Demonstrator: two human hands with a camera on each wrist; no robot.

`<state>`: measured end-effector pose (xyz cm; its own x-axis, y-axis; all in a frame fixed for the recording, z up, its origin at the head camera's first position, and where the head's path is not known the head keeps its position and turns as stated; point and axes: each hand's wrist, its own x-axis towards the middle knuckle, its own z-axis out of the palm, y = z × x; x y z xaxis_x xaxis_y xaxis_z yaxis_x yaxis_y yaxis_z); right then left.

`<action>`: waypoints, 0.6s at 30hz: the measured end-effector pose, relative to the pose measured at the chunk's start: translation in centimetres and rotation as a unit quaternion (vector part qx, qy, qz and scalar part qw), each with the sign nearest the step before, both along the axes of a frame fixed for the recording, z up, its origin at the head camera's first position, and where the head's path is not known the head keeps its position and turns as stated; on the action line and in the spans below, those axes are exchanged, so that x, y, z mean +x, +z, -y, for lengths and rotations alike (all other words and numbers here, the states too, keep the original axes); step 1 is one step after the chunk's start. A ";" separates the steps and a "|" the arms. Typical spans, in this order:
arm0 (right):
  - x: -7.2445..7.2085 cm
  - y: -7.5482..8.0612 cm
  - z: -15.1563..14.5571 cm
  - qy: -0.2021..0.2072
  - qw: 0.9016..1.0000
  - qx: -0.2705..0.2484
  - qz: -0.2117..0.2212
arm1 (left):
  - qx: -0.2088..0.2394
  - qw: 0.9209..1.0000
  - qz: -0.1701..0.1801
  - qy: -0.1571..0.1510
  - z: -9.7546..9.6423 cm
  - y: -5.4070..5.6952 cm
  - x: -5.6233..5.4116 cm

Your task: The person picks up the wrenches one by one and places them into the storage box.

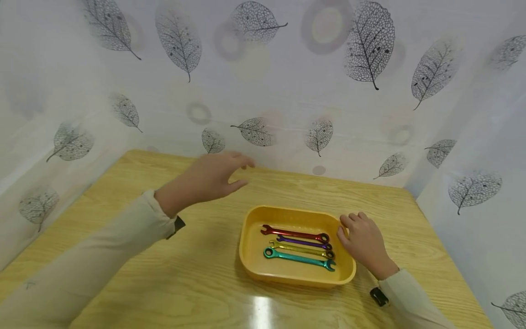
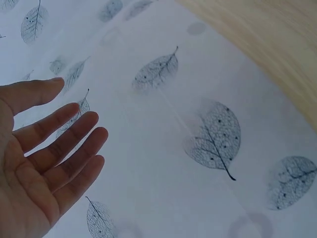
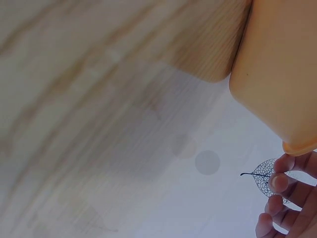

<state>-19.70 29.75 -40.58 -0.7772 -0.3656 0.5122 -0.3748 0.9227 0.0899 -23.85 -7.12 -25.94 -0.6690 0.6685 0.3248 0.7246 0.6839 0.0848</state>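
pale sleeve (image 1: 94, 260) nearest; left hand (image 1: 205, 178) spreads its fingers; right hand (image 1: 365, 240) curls at the tray (image 1: 263, 269) rim, pinch unclear. wrenches (image 1: 299, 258) look stiff, slick, best held mid-shank.

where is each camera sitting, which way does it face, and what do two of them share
Head: worn on the head, facing forward and down over the table, yellow tray and wrenches toward the leaf-patterned wall; both hands and sleeves show.
Left wrist: on that wrist, facing past the left hand to the wall, table edge at upper right; only that hand shows.
Right wrist: on that wrist, facing the tray's outer side; fingers of the right hand show at lower right.
Shared: head and right wrist both show tray and right hand.
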 end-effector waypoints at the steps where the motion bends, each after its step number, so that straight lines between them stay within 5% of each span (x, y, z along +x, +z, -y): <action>1: 0.0 0.0 0.0 -0.001 1.000 0.001 0.001 | 0.008 1.000 -0.012 0.005 0.5 -0.1 0.0; 8: 0.1 0.0 0.1 -0.008 1.000 -0.001 0.007 | 0.050 0.995 -0.071 0.050 3.9 -1.4 -0.8; 18: 0.0 -0.2 0.0 -0.007 1.000 -0.002 0.006 | 0.037 0.987 -0.038 0.150 8.9 -4.2 -2.7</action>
